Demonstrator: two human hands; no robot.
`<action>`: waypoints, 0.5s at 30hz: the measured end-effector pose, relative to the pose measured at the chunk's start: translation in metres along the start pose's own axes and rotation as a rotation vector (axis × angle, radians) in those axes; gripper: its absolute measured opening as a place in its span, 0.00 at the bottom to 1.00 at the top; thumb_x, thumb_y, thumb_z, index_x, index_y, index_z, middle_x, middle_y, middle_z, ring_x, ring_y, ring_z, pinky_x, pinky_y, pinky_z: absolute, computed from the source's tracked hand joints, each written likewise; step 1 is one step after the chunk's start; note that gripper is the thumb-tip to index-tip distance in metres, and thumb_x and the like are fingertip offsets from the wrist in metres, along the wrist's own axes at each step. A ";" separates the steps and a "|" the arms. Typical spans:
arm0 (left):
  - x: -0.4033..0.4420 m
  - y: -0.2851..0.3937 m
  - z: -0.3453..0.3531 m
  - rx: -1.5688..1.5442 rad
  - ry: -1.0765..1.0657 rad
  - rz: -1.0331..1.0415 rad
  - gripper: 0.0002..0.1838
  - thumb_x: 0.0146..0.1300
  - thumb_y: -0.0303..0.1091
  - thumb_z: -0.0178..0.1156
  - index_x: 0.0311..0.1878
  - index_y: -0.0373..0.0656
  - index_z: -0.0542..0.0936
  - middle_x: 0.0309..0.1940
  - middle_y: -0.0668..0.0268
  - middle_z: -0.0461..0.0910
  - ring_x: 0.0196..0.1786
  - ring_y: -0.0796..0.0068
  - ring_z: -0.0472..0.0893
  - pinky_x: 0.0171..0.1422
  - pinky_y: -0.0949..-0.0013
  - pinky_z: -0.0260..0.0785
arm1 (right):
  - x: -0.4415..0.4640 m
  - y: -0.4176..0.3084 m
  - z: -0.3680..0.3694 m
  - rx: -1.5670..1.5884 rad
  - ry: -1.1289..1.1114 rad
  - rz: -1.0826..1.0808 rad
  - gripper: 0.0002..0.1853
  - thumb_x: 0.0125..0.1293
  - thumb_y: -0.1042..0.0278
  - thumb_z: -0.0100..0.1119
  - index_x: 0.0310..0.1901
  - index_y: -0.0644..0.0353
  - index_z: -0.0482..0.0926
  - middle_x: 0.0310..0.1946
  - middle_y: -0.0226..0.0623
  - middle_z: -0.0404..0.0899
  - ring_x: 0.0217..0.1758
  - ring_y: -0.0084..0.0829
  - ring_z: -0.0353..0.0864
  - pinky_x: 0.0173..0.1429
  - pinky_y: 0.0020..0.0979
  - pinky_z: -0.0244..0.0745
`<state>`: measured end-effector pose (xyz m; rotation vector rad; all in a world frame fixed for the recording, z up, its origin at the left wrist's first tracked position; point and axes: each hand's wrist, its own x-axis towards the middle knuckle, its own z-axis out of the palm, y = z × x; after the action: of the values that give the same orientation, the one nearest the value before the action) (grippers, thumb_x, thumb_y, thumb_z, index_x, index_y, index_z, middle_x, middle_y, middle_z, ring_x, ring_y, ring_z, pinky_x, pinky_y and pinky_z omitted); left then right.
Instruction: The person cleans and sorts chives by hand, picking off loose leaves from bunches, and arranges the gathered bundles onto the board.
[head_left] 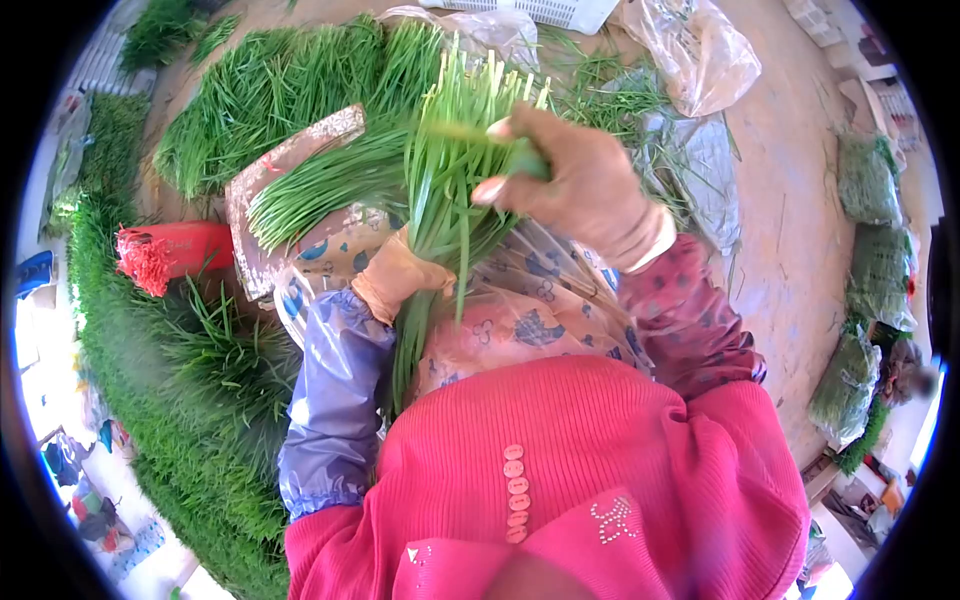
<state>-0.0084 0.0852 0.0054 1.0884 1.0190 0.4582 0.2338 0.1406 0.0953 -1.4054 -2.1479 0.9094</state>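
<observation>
My left hand [400,278], in a tan glove, is closed around the lower part of an upright bunch of chives [440,190]. Its pale stem ends point up and away from me, and some leaves hang past my wrist. My right hand [580,185] is beside the upper stems, bent around a smooth green thing [528,160]; a thin streak reaches left from it across the stems, too blurred to name. Left of the bunch, more chives [325,190] lie on a worn board [240,215]. A clear printed plastic apron [540,325] covers my lap.
A large heap of chives [270,100] lies ahead on the floor, with more greens [190,430] along my left. A red bundle of strips [175,252] sits beside the board. Plastic sheeting [690,50] and a white crate [540,10] are ahead; bagged greens [880,275] line the right.
</observation>
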 end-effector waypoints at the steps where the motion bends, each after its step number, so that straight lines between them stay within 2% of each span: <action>1: 0.000 -0.005 0.005 -0.047 0.103 0.053 0.28 0.46 0.14 0.62 0.56 0.35 0.75 0.34 0.62 0.81 0.31 0.72 0.80 0.35 0.69 0.74 | 0.001 -0.006 0.010 0.001 0.000 -0.005 0.26 0.58 0.58 0.71 0.55 0.59 0.76 0.25 0.29 0.76 0.23 0.24 0.76 0.28 0.27 0.71; 2: 0.001 -0.007 0.010 -0.095 0.206 0.108 0.29 0.46 0.13 0.63 0.56 0.35 0.75 0.33 0.62 0.81 0.31 0.73 0.80 0.34 0.69 0.74 | 0.003 -0.007 0.022 -0.055 0.028 -0.049 0.33 0.55 0.56 0.73 0.60 0.58 0.71 0.27 0.34 0.78 0.26 0.29 0.79 0.30 0.30 0.73; 3: 0.000 0.001 0.014 -0.094 0.211 0.113 0.29 0.46 0.13 0.63 0.56 0.35 0.75 0.33 0.62 0.81 0.31 0.73 0.80 0.34 0.69 0.74 | 0.004 -0.006 0.033 -0.112 0.056 -0.092 0.40 0.52 0.55 0.75 0.65 0.57 0.65 0.30 0.39 0.80 0.29 0.35 0.83 0.33 0.33 0.76; 4: -0.003 0.016 0.020 -0.002 0.264 0.027 0.30 0.45 0.13 0.63 0.57 0.35 0.74 0.34 0.62 0.81 0.30 0.73 0.80 0.33 0.69 0.74 | 0.005 -0.003 0.042 -0.149 0.109 -0.133 0.45 0.54 0.57 0.72 0.70 0.53 0.56 0.37 0.42 0.81 0.38 0.42 0.84 0.39 0.37 0.78; 5: -0.004 0.024 0.022 0.090 0.315 -0.059 0.32 0.45 0.12 0.64 0.58 0.35 0.73 0.34 0.62 0.81 0.30 0.73 0.80 0.32 0.70 0.74 | 0.007 0.004 0.052 -0.150 0.110 -0.136 0.45 0.54 0.57 0.72 0.70 0.53 0.56 0.37 0.42 0.81 0.38 0.42 0.84 0.39 0.37 0.78; 7: -0.002 0.014 0.017 0.009 0.298 -0.061 0.33 0.45 0.11 0.64 0.59 0.35 0.73 0.36 0.61 0.81 0.29 0.73 0.80 0.30 0.70 0.74 | 0.015 0.017 0.063 -0.290 0.137 -0.166 0.38 0.57 0.57 0.69 0.68 0.52 0.62 0.41 0.39 0.81 0.40 0.42 0.84 0.40 0.38 0.78; 8: 0.000 0.006 0.013 -0.010 0.246 -0.054 0.28 0.46 0.17 0.66 0.55 0.35 0.76 0.36 0.62 0.83 0.31 0.76 0.80 0.33 0.71 0.74 | 0.014 0.023 0.060 -0.287 0.131 -0.225 0.33 0.59 0.57 0.65 0.66 0.51 0.66 0.43 0.38 0.81 0.42 0.41 0.83 0.42 0.38 0.78; 9: 0.002 -0.002 0.011 -0.029 0.192 -0.050 0.24 0.47 0.23 0.67 0.51 0.34 0.79 0.36 0.63 0.84 0.33 0.79 0.80 0.37 0.71 0.75 | 0.017 0.024 0.058 -0.289 0.129 -0.220 0.33 0.59 0.57 0.65 0.66 0.51 0.66 0.43 0.38 0.81 0.42 0.41 0.83 0.42 0.38 0.78; 10: 0.006 -0.013 0.010 -0.030 0.185 -0.051 0.24 0.47 0.23 0.67 0.51 0.34 0.79 0.36 0.63 0.84 0.33 0.79 0.80 0.37 0.71 0.75 | 0.022 0.025 0.055 -0.374 0.056 -0.192 0.30 0.59 0.59 0.66 0.63 0.51 0.68 0.42 0.39 0.81 0.41 0.42 0.83 0.42 0.38 0.78; 11: 0.011 -0.025 0.010 -0.044 0.164 0.049 0.25 0.48 0.22 0.67 0.53 0.35 0.77 0.38 0.64 0.84 0.33 0.78 0.80 0.37 0.71 0.74 | 0.025 0.026 0.051 -0.458 -0.018 -0.163 0.28 0.58 0.60 0.66 0.61 0.51 0.71 0.41 0.40 0.82 0.41 0.42 0.83 0.42 0.38 0.78; 12: 0.013 -0.029 0.010 -0.059 0.144 0.148 0.27 0.48 0.21 0.66 0.56 0.35 0.76 0.39 0.64 0.84 0.33 0.77 0.80 0.36 0.71 0.74 | 0.026 0.024 0.046 -0.439 -0.004 -0.186 0.20 0.60 0.65 0.65 0.53 0.58 0.74 0.34 0.38 0.82 0.33 0.37 0.84 0.37 0.35 0.78; 13: 0.013 -0.031 0.009 -0.058 0.137 0.147 0.27 0.48 0.21 0.66 0.56 0.35 0.76 0.39 0.64 0.84 0.33 0.77 0.80 0.36 0.71 0.74 | 0.027 0.030 0.048 -0.440 -0.001 -0.180 0.20 0.60 0.65 0.65 0.53 0.58 0.74 0.34 0.38 0.82 0.33 0.37 0.84 0.37 0.35 0.78; 15: 0.014 -0.033 0.010 -0.149 0.153 0.055 0.29 0.49 0.20 0.64 0.59 0.36 0.74 0.41 0.65 0.82 0.33 0.75 0.79 0.37 0.69 0.74 | 0.030 0.045 0.052 0.422 0.205 0.058 0.12 0.64 0.66 0.62 0.43 0.64 0.74 0.26 0.32 0.79 0.24 0.29 0.80 0.30 0.31 0.76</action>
<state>0.0015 0.0765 -0.0289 0.9606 1.0730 0.6594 0.2170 0.1654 0.0267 -1.2863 -1.6530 1.1097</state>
